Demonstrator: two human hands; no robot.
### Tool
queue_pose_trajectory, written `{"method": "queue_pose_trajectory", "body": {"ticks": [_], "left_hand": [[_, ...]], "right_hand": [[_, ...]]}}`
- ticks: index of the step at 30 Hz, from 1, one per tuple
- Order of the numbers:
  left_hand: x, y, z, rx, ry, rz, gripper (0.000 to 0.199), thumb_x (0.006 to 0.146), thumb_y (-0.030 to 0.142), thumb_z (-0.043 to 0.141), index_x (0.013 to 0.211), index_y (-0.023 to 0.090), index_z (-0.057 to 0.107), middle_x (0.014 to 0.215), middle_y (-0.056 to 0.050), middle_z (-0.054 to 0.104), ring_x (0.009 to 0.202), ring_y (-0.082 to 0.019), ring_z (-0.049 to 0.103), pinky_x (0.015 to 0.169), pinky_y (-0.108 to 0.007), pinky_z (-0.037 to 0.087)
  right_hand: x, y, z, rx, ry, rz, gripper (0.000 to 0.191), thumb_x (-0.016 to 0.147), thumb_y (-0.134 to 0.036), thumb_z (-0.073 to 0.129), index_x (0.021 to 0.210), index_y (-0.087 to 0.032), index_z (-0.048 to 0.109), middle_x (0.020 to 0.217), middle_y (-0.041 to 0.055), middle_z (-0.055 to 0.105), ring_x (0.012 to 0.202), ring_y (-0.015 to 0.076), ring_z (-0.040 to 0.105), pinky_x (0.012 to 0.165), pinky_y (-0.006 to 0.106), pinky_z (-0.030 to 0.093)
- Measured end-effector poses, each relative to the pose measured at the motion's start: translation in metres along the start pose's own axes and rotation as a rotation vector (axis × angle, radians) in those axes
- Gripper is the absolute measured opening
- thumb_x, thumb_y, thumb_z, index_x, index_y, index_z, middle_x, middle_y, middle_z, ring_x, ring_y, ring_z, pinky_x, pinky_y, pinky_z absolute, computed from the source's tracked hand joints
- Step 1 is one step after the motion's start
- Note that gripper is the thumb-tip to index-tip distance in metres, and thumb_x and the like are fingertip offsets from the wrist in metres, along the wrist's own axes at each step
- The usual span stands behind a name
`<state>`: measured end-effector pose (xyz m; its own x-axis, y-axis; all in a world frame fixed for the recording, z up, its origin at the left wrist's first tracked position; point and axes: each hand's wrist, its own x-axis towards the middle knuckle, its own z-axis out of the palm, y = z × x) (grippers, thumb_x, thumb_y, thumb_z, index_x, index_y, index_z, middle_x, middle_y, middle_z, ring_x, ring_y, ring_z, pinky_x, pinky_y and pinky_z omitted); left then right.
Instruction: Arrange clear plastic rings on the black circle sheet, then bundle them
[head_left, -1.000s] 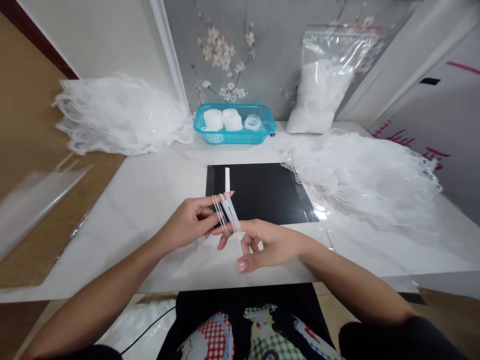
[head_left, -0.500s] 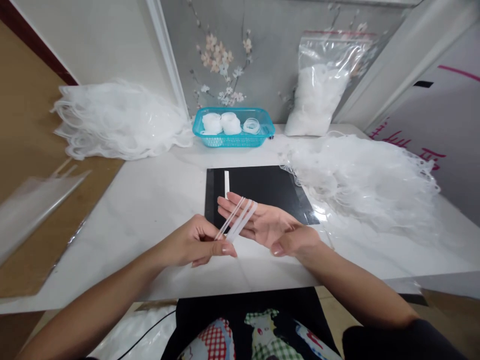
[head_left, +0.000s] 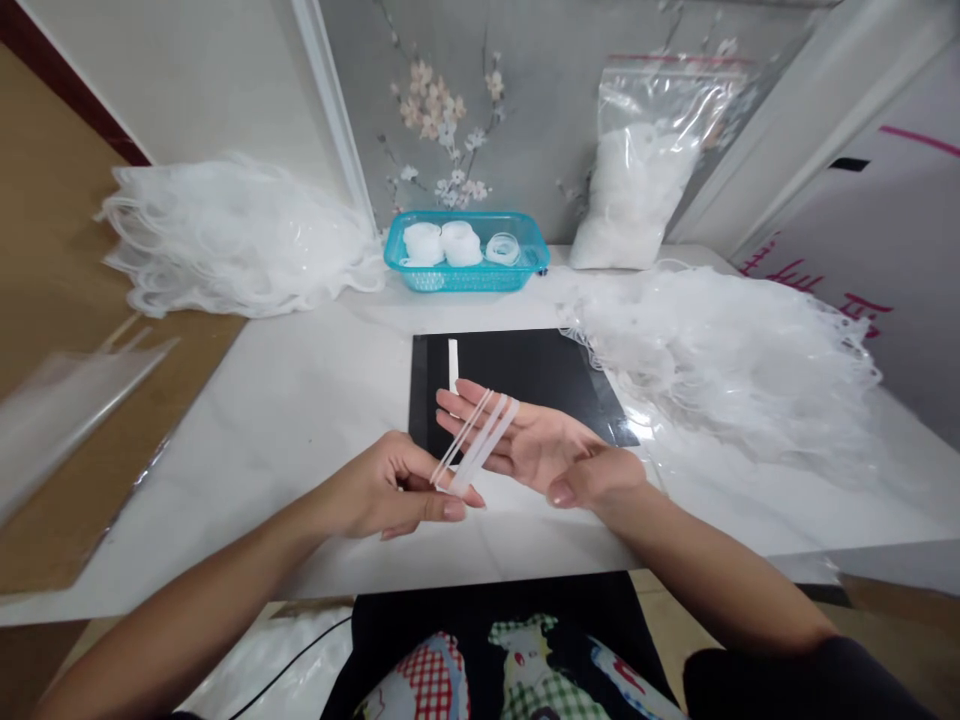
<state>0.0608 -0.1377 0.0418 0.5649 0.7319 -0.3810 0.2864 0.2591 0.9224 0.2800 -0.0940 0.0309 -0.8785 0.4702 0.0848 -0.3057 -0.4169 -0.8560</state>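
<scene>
Several thin white elastic bands (head_left: 480, 445) stretch between my two hands above the table's front part. My left hand (head_left: 401, 485) has its fingers curled, with the bands' near ends around its index finger and the thumb alongside. My right hand (head_left: 544, 455) is held palm up, fingers stretched out, and the bands' far ends pass around those fingers. Under the right fingertips lies a black mat (head_left: 525, 365) with a short white strip (head_left: 453, 362) on it. The backs of the right fingers are hidden.
A blue basket (head_left: 466, 282) with rolled white bands stands at the back. Beside it leans a filled zip bag (head_left: 637, 200). Heaps of white loops lie left (head_left: 240, 240) and right (head_left: 735, 370). Cardboard with clear plastic (head_left: 82, 410) covers the left edge.
My left index finger has straightened and now pokes out past the thumb through the bands. The right hand has barely moved, and the bands remain stretched.
</scene>
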Motion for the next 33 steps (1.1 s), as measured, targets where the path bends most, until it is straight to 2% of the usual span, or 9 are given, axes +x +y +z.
{"method": "queue_pose_trajectory", "body": {"ticks": [6,12,16,21,26,33], "left_hand": [[-0.0037,0.002,0.0014,0.092,0.016,0.063,0.029,0.077,0.029,0.069,0.104,0.018,0.075,0.037,0.009,0.04,0.032,-0.004,0.03,0.035,-0.017,0.022],[-0.0019,-0.0001,0.0001,0.191,-0.016,0.183,0.027,0.08,0.027,0.066,0.103,0.017,0.075,0.04,0.01,0.032,0.038,-0.004,0.019,0.04,-0.02,0.017],[-0.0004,-0.0011,-0.0004,0.236,-0.039,0.225,0.026,0.082,0.026,0.064,0.103,0.016,0.075,0.043,0.01,0.029,0.04,-0.005,0.019,0.042,-0.022,0.015],[-0.0016,-0.0016,0.0024,0.256,0.016,0.254,0.025,0.081,0.024,0.064,0.102,0.019,0.076,0.043,0.011,0.026,0.041,-0.005,0.017,0.042,-0.023,0.013],[-0.0036,0.0001,0.0047,0.263,0.031,0.27,0.027,0.08,0.02,0.063,0.104,0.018,0.075,0.043,0.011,0.029,0.042,-0.005,0.018,0.042,-0.021,0.015],[-0.0046,0.0021,0.0034,0.288,-0.005,0.285,0.031,0.081,0.018,0.062,0.11,0.018,0.072,0.043,0.012,0.029,0.042,-0.005,0.017,0.042,-0.02,0.018]], "right_hand": [[0.0,0.0002,-0.0028,0.02,0.004,-0.027,0.089,0.061,-0.022,0.066,0.144,-0.025,0.034,0.157,0.0067,0.028,0.146,0.0256,0.024,0.118,0.046,0.02],[-0.0005,0.002,-0.0026,-0.014,-0.039,-0.038,0.089,0.064,-0.028,0.069,0.146,-0.027,0.033,0.158,0.0059,0.027,0.146,0.0268,0.022,0.117,0.05,0.018],[-0.001,0.0016,-0.0029,-0.04,-0.044,-0.023,0.089,0.066,-0.033,0.072,0.145,-0.028,0.034,0.158,0.0067,0.027,0.146,0.0268,0.023,0.117,0.05,0.018],[-0.0007,0.002,-0.0051,-0.022,-0.077,-0.077,0.08,0.069,-0.026,0.069,0.143,-0.028,0.038,0.157,0.0046,0.031,0.145,0.0246,0.025,0.118,0.048,0.018],[-0.0002,0.002,-0.0059,-0.065,-0.014,-0.017,0.085,0.066,-0.027,0.07,0.144,-0.028,0.036,0.155,0.0041,0.033,0.145,0.0253,0.026,0.118,0.047,0.02],[-0.0007,-0.0001,-0.004,-0.087,0.052,0.01,0.078,0.065,-0.029,0.07,0.138,-0.032,0.044,0.152,0.0008,0.039,0.143,0.0255,0.031,0.117,0.047,0.025]]}}
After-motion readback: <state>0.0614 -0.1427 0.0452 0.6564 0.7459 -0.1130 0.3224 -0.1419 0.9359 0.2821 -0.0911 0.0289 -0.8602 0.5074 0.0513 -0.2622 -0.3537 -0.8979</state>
